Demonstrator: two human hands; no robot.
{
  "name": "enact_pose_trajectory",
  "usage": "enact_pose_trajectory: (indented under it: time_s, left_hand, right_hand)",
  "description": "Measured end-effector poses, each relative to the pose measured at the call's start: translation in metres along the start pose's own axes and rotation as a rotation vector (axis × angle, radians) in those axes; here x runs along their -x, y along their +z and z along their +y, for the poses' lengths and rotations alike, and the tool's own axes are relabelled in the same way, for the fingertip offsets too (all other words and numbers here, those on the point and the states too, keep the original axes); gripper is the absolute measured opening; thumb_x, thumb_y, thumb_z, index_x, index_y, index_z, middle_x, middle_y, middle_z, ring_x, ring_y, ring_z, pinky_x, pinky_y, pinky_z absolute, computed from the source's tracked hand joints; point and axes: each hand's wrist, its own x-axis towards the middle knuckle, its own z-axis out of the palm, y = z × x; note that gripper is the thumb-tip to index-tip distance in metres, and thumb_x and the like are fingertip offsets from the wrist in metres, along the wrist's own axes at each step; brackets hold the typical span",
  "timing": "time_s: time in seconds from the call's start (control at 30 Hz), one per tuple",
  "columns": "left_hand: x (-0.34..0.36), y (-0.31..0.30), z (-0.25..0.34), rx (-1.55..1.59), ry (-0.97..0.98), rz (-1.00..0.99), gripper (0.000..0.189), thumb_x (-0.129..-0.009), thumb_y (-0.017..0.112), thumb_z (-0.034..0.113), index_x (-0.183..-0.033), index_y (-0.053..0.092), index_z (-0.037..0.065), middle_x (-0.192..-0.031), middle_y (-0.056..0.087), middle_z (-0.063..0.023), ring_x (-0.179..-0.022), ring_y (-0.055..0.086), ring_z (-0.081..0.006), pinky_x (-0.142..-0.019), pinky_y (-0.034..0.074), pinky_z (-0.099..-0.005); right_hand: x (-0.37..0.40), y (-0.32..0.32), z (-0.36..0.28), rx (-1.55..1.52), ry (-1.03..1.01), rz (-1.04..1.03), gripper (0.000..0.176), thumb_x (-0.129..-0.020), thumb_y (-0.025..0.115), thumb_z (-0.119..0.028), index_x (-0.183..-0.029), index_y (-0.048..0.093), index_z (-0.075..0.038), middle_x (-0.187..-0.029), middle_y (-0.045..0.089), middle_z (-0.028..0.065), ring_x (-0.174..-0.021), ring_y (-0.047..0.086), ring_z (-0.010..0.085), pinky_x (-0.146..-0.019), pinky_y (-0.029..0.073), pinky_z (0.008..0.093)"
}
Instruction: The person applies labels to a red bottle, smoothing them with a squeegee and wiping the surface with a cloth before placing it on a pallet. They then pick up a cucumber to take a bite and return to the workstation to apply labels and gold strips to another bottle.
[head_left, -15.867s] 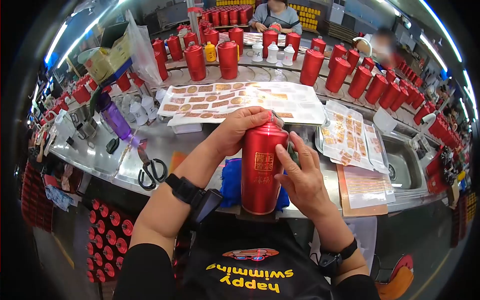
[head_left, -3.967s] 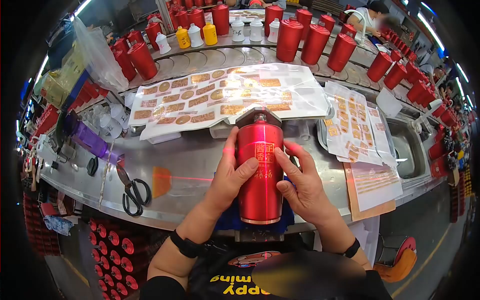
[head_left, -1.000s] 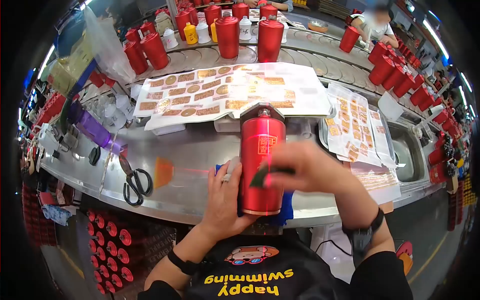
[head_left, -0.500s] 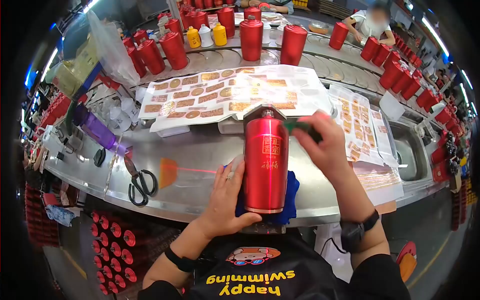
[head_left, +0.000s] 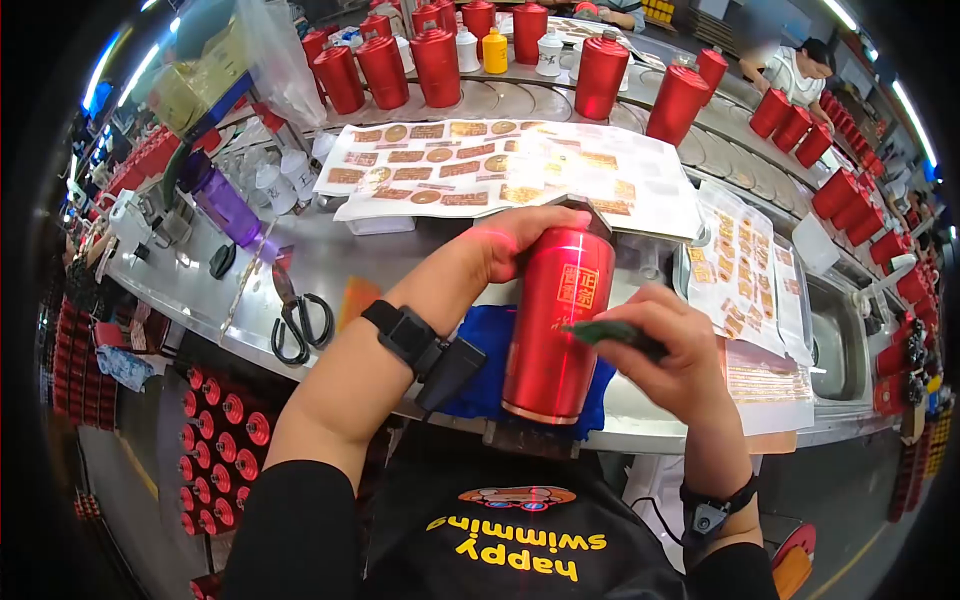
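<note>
A glossy red bottle with gold square lettering lies tilted on a folded blue cloth, its neck pointing away from me. My left hand is closed around the bottle's neck end, and some of its fingers are hidden. In the fingers of my right hand is a small dark green tool, flat and scraper-like. Its tip meets the bottle's front at the small gold script below the square. Behind the bottle lies a white sheet of gold stickers.
Black-handled scissors and a purple bottle lie to the left. A second sticker sheet and a sink are to the right. Red bottles stand on the conveyor beyond, where a co-worker sits.
My left hand has gone from the bottle's lower left side to its neck. My right hand has brought the green tool down from the neck to the script. The bottle tilts more now.
</note>
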Motion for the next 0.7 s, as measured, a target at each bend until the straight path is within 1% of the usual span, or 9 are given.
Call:
enact_pose_trajectory:
  time_s: [0.07, 0.13, 0.2, 0.27, 0.4, 0.57, 0.6, 0.63, 0.7]
  left_hand:
    - [0.007, 0.001, 0.003, -0.050, 0.001, -0.008, 0.036, -0.089, 0.070, 0.030, -0.112, 0.061, 0.003, -0.100, 0.069, -0.0086, -0.091, 0.067, -0.0161, -0.084, 0.055, -0.0333]
    - [0.019, 0.005, 0.003, -0.102, 0.172, -0.071, 0.026, -0.091, 0.066, 0.030, -0.100, 0.066, 0.005, -0.095, 0.069, -0.0069, -0.087, 0.067, -0.0150, -0.086, 0.053, -0.0317]
    - [0.045, 0.013, 0.005, -0.126, 0.315, -0.015, 0.025, -0.092, 0.064, 0.031, -0.094, 0.067, 0.006, -0.090, 0.069, -0.0061, -0.081, 0.065, -0.0130, -0.076, 0.052, -0.0292]
    - [0.066, 0.005, 0.002, -0.137, 0.520, -0.093, 0.026, -0.092, 0.064, 0.030, -0.096, 0.067, 0.005, -0.089, 0.069, -0.0046, -0.078, 0.064, -0.0105, -0.072, 0.051, -0.0255]
    - [0.165, 0.003, -0.025, 0.011, 0.897, 0.181, 0.025, -0.093, 0.064, 0.025, -0.101, 0.066, 0.001, -0.094, 0.069, -0.0063, -0.085, 0.064, -0.0109, -0.081, 0.051, -0.0257]
    - [0.331, -0.016, -0.094, -0.006, 1.086, 0.694, 0.031, -0.096, 0.057, 0.021, -0.114, 0.061, -0.004, -0.110, 0.068, -0.0148, -0.100, 0.066, -0.0189, -0.090, 0.052, -0.0305]
    - [0.364, -0.013, -0.110, -0.064, 1.031, 0.875, 0.032, -0.097, 0.056, 0.020, -0.115, 0.060, -0.005, -0.111, 0.068, -0.0151, -0.100, 0.067, -0.0198, -0.092, 0.051, -0.0316]
    - [0.384, -0.021, -0.128, -0.021, 1.083, 0.969, 0.026, -0.094, 0.063, 0.018, -0.110, 0.064, -0.002, -0.100, 0.068, -0.0068, -0.092, 0.064, -0.0118, -0.083, 0.051, -0.0265]
    - [0.426, -0.038, -0.173, -0.190, 1.037, 1.266, 0.030, -0.095, 0.061, 0.020, -0.115, 0.063, -0.003, -0.109, 0.067, -0.0074, -0.097, 0.062, -0.0117, -0.087, 0.049, -0.0266]
  right_hand:
    - [0.010, -0.005, 0.000, -0.058, 0.122, 0.070, 0.019, -0.078, 0.075, -0.003, -0.096, 0.068, -0.003, -0.076, 0.058, 0.0063, -0.064, 0.056, 0.0178, -0.057, 0.042, 0.0272]
    - [0.012, -0.011, -0.008, -0.020, 0.078, 0.121, 0.021, -0.078, 0.075, -0.002, -0.097, 0.068, -0.002, -0.077, 0.059, 0.0053, -0.064, 0.055, 0.0150, -0.057, 0.041, 0.0256]
    - [0.015, -0.009, 0.001, -0.072, 0.006, 0.162, 0.024, -0.076, 0.075, 0.001, -0.098, 0.067, 0.000, -0.079, 0.059, 0.0044, -0.066, 0.054, 0.0120, -0.058, 0.040, 0.0240]
    - [0.019, -0.010, 0.005, -0.123, -0.007, 0.218, 0.020, -0.080, 0.070, -0.002, -0.099, 0.064, 0.002, -0.087, 0.059, 0.0072, -0.079, 0.053, 0.0159, -0.072, 0.041, 0.0266]
    - [0.022, -0.006, 0.022, -0.365, 0.016, 0.271, 0.026, -0.088, 0.067, -0.012, -0.106, 0.060, 0.005, -0.103, 0.058, 0.0118, -0.094, 0.053, 0.0181, -0.088, 0.042, 0.0293]
    - [0.013, 0.030, 0.003, -0.491, 0.000, 0.342, 0.029, -0.094, 0.065, -0.016, -0.113, 0.058, 0.004, -0.106, 0.057, 0.0127, -0.094, 0.054, 0.0193, -0.083, 0.049, 0.0309]
    - [0.007, 0.036, 0.003, -0.531, -0.051, 0.221, 0.030, -0.094, 0.064, -0.013, -0.118, 0.058, 0.003, -0.113, 0.057, 0.0132, -0.099, 0.056, 0.0198, -0.087, 0.049, 0.0321]
    - [-0.002, 0.036, 0.010, -0.566, -0.099, 0.106, 0.032, -0.094, 0.063, -0.010, -0.123, 0.057, 0.003, -0.119, 0.058, 0.0138, -0.104, 0.058, 0.0203, -0.091, 0.050, 0.0333]
    - [-0.016, 0.050, -0.003, -0.576, -0.209, -0.092, 0.035, -0.094, 0.063, -0.006, -0.127, 0.056, 0.002, -0.128, 0.058, 0.0141, -0.111, 0.058, 0.0206, -0.096, 0.051, 0.0349]
